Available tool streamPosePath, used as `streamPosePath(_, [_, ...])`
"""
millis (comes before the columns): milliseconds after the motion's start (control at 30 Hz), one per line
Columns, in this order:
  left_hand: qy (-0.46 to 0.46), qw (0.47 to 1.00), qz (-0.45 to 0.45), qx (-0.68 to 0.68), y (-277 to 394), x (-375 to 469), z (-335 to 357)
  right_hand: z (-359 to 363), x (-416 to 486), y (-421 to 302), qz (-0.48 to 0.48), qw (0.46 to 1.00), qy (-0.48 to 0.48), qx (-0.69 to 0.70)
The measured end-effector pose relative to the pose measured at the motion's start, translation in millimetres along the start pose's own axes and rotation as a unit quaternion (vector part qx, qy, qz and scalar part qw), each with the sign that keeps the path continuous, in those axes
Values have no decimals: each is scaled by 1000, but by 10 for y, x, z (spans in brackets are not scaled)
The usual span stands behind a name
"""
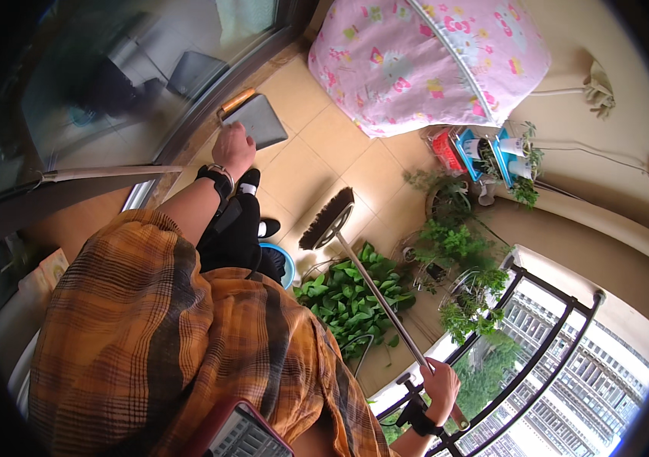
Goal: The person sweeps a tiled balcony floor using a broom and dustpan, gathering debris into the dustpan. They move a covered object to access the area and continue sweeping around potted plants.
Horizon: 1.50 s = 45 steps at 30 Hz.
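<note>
My left hand (234, 149) is curled at the near edge of a dark grey dustpan (260, 121). The fingers hide the part they close around. An orange cylindrical piece (237, 100) on a bent metal rod shows along the pan's far left side. Down at the right, my right hand (442, 387) grips the upper end of a metal broom handle (381, 300). The handle slants away to a broom head (329, 218) with dark bristles, over the tiled floor between the plants and my feet.
Leafy potted plants (353, 285) stand right of my feet, beside a blue-rimmed bucket (285, 265). A pink patterned cover (415, 68) drapes a large object. Pots sit on a rack with blue trays (469, 154). A glass door (130, 85) borders the left, a railing (552, 325) the right.
</note>
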<state>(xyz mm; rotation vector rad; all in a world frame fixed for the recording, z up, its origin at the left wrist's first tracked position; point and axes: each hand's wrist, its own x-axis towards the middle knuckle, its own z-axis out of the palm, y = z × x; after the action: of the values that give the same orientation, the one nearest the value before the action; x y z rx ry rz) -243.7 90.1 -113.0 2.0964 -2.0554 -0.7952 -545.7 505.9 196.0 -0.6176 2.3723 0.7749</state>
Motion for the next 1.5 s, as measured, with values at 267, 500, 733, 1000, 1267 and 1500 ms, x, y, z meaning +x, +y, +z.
streamPosePath(267, [78, 994, 54, 47, -314, 653, 98, -50, 146, -369, 15, 999, -30, 0])
streamPosePath(500, [-98, 995, 31, -1, -486, 1148, 396, 97, 418, -750, 41, 997, -63, -15])
streamPosePath(733, [-175, 973, 131, -72, -655, 1344, 195, 135, 557, -960, 62, 996, -71, -9])
streamPosePath(1000, [-188, 966, 179, 0, -605, 1488, -99, 336, 507, -1047, 69, 996, -61, -1])
streamPosePath(1267, [-236, 940, 240, 50, -483, 1403, -143, 447, 515, -1111, 64, 996, -61, 10])
streamPosePath(1500, [-286, 921, 255, 72, -532, 1474, -171, 364, 631, -1233, 76, 995, -63, -12])
